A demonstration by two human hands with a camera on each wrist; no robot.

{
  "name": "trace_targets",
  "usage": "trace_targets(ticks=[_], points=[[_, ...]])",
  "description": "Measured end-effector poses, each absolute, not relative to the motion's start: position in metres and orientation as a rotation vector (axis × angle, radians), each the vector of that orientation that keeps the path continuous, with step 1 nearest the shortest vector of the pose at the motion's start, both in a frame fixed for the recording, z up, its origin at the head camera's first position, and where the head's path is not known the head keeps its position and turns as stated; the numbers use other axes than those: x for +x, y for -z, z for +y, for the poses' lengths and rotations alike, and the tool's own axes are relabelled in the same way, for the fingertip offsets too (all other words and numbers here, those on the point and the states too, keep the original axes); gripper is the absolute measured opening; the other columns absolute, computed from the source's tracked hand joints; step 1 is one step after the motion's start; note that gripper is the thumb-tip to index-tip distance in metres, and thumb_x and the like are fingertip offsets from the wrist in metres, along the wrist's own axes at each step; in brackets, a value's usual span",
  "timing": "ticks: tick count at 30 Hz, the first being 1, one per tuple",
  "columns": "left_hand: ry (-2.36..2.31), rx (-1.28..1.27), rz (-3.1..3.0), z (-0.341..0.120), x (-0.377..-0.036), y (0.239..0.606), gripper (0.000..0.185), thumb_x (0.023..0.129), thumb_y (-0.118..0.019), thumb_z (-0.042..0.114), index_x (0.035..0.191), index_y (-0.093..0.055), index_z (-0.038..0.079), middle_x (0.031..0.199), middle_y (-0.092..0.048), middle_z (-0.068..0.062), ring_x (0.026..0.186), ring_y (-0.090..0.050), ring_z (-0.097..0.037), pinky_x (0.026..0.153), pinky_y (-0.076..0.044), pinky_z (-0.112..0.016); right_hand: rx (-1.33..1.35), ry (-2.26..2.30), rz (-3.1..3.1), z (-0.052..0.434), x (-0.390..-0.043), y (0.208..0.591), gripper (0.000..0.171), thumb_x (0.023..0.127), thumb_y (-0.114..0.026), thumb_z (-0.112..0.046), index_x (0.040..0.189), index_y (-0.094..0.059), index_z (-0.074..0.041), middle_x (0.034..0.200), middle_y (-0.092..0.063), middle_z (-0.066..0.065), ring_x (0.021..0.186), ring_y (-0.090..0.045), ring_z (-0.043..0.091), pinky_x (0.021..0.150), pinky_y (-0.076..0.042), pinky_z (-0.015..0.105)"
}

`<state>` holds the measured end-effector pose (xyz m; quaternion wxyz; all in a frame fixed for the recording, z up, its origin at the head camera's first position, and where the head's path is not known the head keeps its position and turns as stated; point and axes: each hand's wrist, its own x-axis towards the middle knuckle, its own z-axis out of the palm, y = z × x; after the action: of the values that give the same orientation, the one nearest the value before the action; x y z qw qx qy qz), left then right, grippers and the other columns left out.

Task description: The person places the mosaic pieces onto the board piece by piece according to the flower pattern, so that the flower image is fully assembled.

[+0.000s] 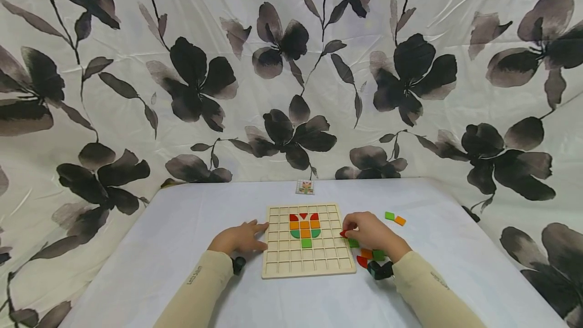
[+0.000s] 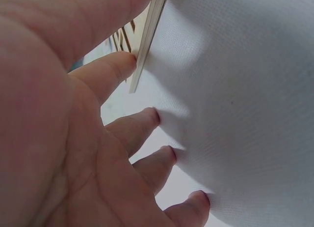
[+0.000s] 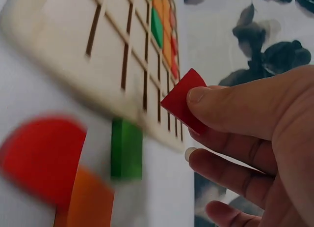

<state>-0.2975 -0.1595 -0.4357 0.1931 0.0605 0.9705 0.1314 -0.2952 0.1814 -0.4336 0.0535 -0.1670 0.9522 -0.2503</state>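
Note:
A wooden grid board (image 1: 307,262) lies on the white table, with red, orange and green tiles (image 1: 304,229) set in its upper middle. My left hand (image 1: 242,237) rests flat beside the board's left edge (image 2: 144,50), fingers straight, one fingertip touching the edge. My right hand (image 1: 370,232) is at the board's right edge and pinches a small red tile (image 3: 184,100) between thumb and finger, just above the board (image 3: 122,65). Loose green (image 3: 126,148), red (image 3: 44,158) and orange (image 3: 91,202) tiles lie under that hand.
A green tile (image 1: 389,215) and an orange tile (image 1: 400,220) lie further right on the table (image 1: 182,227). A small pattern card (image 1: 305,187) stands at the table's back edge. A flower-print cloth (image 1: 291,65) hangs behind and around.

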Motion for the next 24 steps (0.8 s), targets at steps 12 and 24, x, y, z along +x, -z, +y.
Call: trace_targets(ticks=[12,24], points=[[-0.385,0.149,2.720,-0.160,-0.297,0.435,0.070,0.087,-0.069,0.043,0.148,-0.041,0.027,0.158,-0.030,-0.013,0.147,-0.022,-0.042,0.111,-0.024,-0.068,-0.746,0.656,2.816,0.131,-0.306,0.432,0.009,0.090,-0.068,-0.013,0.084,-0.067,-0.020,0.083,-0.062,-0.009,0.081,-0.052,0.014,0.079,-0.046,0.034],[-0.391,0.152,2.724,-0.163,-0.301,0.442,0.071,0.086,-0.069,0.044,0.148,-0.041,0.029,0.158,-0.030,-0.012,0.146,-0.022,-0.043,0.110,-0.024,-0.068,-0.805,0.516,2.811,0.111,-0.309,0.434,0.012,0.091,-0.066,-0.013,0.081,-0.070,-0.019,0.080,-0.063,-0.010,0.077,-0.053,0.011,0.079,-0.047,0.032]])
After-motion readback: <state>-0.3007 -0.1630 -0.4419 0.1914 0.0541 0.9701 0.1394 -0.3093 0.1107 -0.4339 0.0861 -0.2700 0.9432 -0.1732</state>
